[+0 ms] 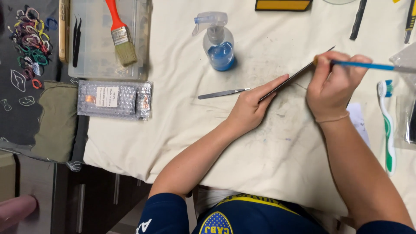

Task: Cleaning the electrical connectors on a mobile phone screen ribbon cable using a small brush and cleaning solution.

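A brush (121, 37) lies in a tray (93, 65) at the left, with a spray bottle (219, 43) and tweezers (223, 93) further right on the counter (173, 125). The left hand (251, 108) grips a thin dark panel (294, 78) on edge, tilted. The right hand (333, 84) clasps 1 blue paintbrush (368, 66) at its upper end.
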